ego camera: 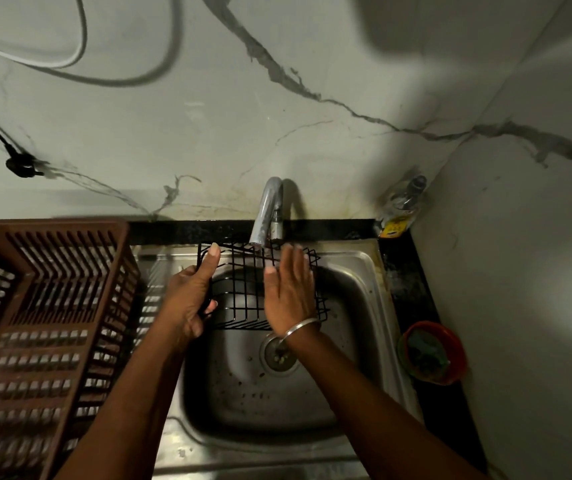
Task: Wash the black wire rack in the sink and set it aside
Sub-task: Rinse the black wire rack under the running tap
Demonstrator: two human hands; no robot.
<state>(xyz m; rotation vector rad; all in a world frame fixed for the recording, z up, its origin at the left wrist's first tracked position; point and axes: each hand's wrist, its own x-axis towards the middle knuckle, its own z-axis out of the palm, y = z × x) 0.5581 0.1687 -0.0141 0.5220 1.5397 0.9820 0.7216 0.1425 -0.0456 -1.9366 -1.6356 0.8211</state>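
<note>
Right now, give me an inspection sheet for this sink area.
Surface: steel sink, specks around the drain.
Job's things: black wire rack held over the basin, under the tap.
Clutter: brown slotted basket on the left drainboard; red bowl on the right counter; bottle in the back corner.
Grippers: left hand grips the rack's left edge; right hand lies flat on its wires, fingers straight.
Cables: white cable looped on the wall; black plug with its lead.
Surroundings: marble-look wall, two sides.
</note>
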